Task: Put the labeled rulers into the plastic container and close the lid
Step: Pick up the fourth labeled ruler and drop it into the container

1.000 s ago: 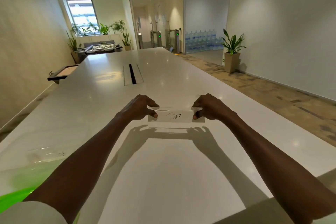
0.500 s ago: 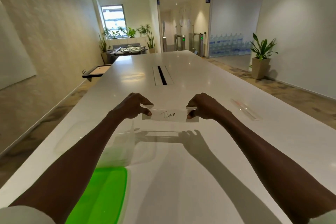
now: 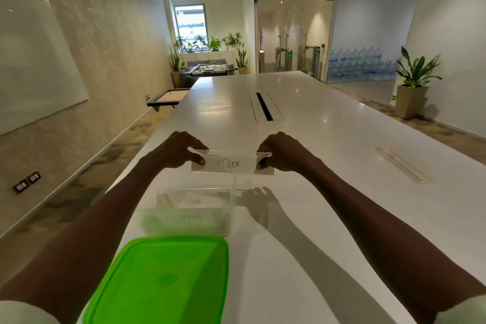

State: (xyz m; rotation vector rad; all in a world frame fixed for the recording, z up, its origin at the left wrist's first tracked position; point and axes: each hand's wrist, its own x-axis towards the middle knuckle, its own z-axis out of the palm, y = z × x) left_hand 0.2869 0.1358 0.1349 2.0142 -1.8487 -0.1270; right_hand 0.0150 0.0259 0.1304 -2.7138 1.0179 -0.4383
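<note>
Lying flat on the near left of the long white table (image 3: 328,139): a green lid (image 3: 163,279), off its box. Just beyond it, standing open: a clear plastic container (image 3: 189,213), blurred, with labelled rulers inside, one marked "DOG" (image 3: 193,201), another label (image 3: 188,217) below it too smeared to read. Held in the air above and slightly beyond the container: a clear ruler labelled "TIGER" (image 3: 231,164), level and broadside to the camera. Pinching its left end between thumb and curled fingers: the left hand (image 3: 176,151). Pinching its right end the same way: the right hand (image 3: 282,151). Lying apart on the tabletop, well to the right: one more clear ruler (image 3: 403,168), its label not legible. Against the wall at far right: a potted plant (image 3: 413,81).
</note>
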